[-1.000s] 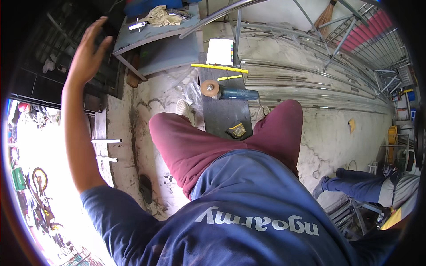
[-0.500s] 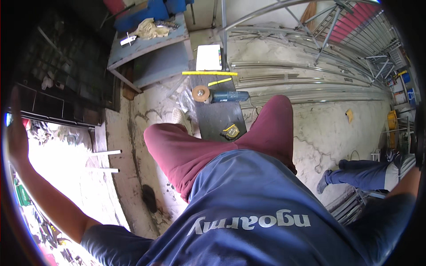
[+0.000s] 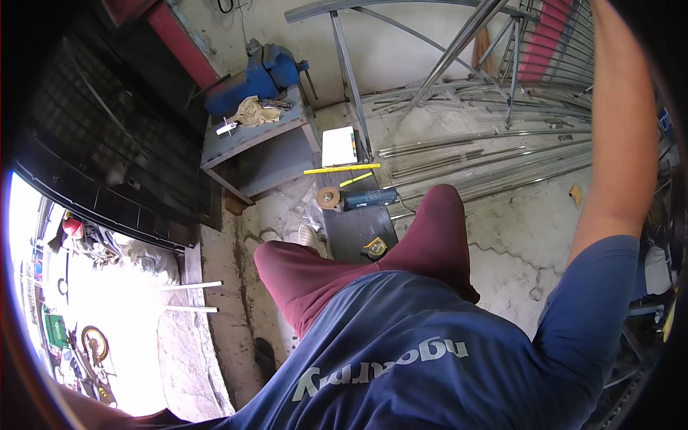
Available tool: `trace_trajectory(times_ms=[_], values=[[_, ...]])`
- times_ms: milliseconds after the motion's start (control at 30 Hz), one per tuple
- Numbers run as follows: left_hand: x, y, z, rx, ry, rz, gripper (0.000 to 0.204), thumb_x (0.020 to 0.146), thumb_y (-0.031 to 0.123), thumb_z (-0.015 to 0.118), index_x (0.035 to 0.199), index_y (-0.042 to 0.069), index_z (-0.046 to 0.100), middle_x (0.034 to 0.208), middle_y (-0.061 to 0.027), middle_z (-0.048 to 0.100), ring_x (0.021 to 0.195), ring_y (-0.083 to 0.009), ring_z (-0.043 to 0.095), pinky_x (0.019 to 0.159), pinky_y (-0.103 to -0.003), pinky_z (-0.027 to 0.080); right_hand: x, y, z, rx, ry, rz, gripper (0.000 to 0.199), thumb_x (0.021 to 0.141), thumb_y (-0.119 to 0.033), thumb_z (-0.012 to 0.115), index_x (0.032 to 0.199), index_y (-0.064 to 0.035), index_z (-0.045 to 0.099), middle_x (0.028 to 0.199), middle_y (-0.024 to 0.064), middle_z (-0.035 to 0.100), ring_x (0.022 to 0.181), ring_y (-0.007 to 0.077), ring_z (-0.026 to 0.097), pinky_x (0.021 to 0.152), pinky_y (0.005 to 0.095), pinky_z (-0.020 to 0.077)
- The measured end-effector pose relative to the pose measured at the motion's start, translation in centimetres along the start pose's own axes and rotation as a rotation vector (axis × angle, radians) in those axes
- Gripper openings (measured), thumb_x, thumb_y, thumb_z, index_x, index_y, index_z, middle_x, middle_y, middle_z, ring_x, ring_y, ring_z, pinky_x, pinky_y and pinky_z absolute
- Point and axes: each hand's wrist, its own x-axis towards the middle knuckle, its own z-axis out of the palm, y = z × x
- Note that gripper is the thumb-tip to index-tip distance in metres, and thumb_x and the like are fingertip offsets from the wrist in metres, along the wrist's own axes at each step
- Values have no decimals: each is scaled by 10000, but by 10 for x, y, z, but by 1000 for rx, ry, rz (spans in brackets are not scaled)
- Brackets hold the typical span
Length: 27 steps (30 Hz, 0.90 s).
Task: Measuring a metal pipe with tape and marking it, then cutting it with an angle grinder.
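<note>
My right forearm (image 3: 620, 136) reaches up along the right edge, and its hand is cut off at the top. Only a dim piece of my left arm (image 3: 89, 408) shows in the lower left corner; that hand is out of view too. Between my knees is a dark board (image 3: 351, 240). On it lie a blue angle grinder (image 3: 369, 199) with a brown disc, a yellow tape measure (image 3: 375, 248), a slim yellow tool (image 3: 355, 179) and a yellow ruler (image 3: 342, 169). A white notebook (image 3: 339, 147) lies at the far end. Neither hand is seen touching anything.
Slanting metal tubes (image 3: 459, 50) cross the top, near a grey metal frame (image 3: 345, 79). More shiny tubes (image 3: 494, 143) lie on the floor at right. A blue vise (image 3: 269, 72) sits on a metal stand (image 3: 236, 154) at far left. Two pale tubes (image 3: 193, 286) jut from the bright doorway.
My right arm has swung up from the lower right. My left arm has dropped from the left side to the lower corner. The view has shifted; another person's legs are no longer seen.
</note>
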Motion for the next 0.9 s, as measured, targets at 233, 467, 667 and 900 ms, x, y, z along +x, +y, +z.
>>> trace_trajectory(times_ms=[233, 467, 667, 900], values=[[-1, -48, -33, -19, -4, -6, 403, 1047, 176, 533, 1435, 74, 567, 1322, -123, 645, 1207, -233, 672, 988, -324, 551, 11, 3, -11, -57, -11, -190, 292, 900, 61, 649, 1043, -43, 417, 840, 83, 418, 696, 229, 478, 642, 377, 428], [-27, -99, -99, 25, -22, -64, 369, 1032, 109, 513, 1388, 48, 588, 1265, -114, 656, 1164, -219, 686, 956, -312, 563, 6, 9, 9, 8, -49, -303, 291, 896, 41, 671, 1030, -52, 430, 844, 84, 412, 703, 220, 468, 659, 371, 430], [-48, -129, -128, 19, -51, -109, 347, 1019, 52, 495, 1347, 27, 607, 1217, -105, 665, 1128, -207, 697, 928, -302, 574, -100, 75, -20, 390, -420, -172, 493, 927, 125, 732, 1043, -86, 302, 792, 105, 607, 592, 61, 528, 528, 236, 397], [-94, -176, -147, -5, -55, -191, 333, 1005, -14, 474, 1300, 1, 628, 1161, -95, 676, 1086, -193, 711, 895, -289, 586, -251, 110, -109, 276, -776, 270, 299, 919, 28, 736, 1040, -62, 478, 891, 101, 670, 669, 219, 603, 592, 361, 441]])
